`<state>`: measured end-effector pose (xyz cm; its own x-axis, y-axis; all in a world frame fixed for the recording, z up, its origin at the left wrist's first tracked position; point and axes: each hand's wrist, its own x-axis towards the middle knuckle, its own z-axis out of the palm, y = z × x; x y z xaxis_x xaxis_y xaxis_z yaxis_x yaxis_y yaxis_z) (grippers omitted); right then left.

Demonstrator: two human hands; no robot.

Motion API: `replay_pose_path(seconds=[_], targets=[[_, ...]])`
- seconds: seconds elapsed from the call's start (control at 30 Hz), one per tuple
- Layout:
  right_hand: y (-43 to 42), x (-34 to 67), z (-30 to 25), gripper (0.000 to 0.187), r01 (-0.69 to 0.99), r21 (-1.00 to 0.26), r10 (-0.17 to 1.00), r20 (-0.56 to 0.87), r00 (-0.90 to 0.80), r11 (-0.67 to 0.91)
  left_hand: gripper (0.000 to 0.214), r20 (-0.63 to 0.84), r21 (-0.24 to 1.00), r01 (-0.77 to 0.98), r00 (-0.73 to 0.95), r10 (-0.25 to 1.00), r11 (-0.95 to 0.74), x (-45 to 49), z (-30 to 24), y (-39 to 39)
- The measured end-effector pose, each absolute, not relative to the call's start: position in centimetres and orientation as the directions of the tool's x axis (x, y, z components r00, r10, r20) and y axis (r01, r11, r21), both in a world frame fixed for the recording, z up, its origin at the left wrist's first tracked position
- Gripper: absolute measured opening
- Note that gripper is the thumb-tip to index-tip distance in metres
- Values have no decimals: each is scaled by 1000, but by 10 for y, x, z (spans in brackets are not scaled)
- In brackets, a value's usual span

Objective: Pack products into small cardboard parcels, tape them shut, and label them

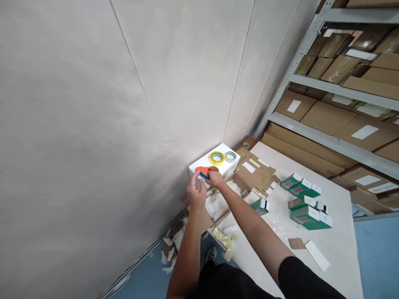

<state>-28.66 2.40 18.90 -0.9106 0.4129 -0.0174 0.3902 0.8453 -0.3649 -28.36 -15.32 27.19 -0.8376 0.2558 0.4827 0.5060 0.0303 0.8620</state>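
My right hand (215, 178) is closed round the handle of an orange and blue tape dispenser (205, 170), held over a white box (199, 162) against the wall. My left hand (196, 192) is just left of the dispenser, fingers curved and apart, the fingertips close to its front end. Whether they touch it I cannot tell. A yellow-rimmed roll of tape (217, 152) and a paler tape roll (230, 152) lie on the white box. Below my hands is an open carton with white packing material (218, 204).
Flattened cardboard (254, 172) lies beside the white box. Several green and white boxes (308, 216) stand on the white table (336, 249). Shelves (339, 93) with cartons rise at the right. Packing scraps (171, 251) litter the floor by the wall (93, 124).
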Motion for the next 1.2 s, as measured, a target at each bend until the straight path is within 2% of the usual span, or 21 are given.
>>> replay_pose_path(seconds=[0.1, 0.17, 0.27, 0.4, 0.57, 0.73, 0.83, 0.93, 1.03, 1.2], targets=[[18, -285, 192, 24, 445, -326, 442, -87, -893, 834, 33, 474, 870, 489, -864, 169, 63, -291, 277, -166], [15, -269, 194, 28, 429, -360, 449, -32, -893, 828, 32, 481, 869, 491, -867, 128, 60, -293, 282, -168], [14, -225, 198, 25, 425, -413, 501, 90, -861, 805, 30, 491, 866, 499, -859, 144, 23, -289, 289, -160], [20, -139, 197, 24, 482, -475, 594, 114, -796, 737, 30, 493, 867, 496, -832, 253, -55, -266, 293, -131], [24, -21, 180, 37, 624, -506, 753, 78, -654, 595, 30, 473, 879, 443, -769, 431, -174, -205, 291, -72], [16, 79, 164, 43, 676, -554, 859, 164, -484, 487, 29, 462, 886, 372, -636, 618, -278, -110, 292, -20], [4, 135, 154, 43, 714, -558, 900, 168, -402, 423, 29, 469, 881, 345, -542, 698, -324, -53, 294, -6], [-11, 189, 138, 46, 754, -569, 941, 125, -315, 328, 28, 459, 882, 343, -459, 761, -324, -5, 295, -5], [-26, 239, 110, 40, 789, -582, 977, 51, -206, 196, 26, 450, 883, 335, -404, 796, -329, 29, 293, -12], [-44, 305, 51, 30, 853, -519, 993, -116, -4, -57, 26, 426, 887, 349, -363, 829, -304, 66, 279, -30]])
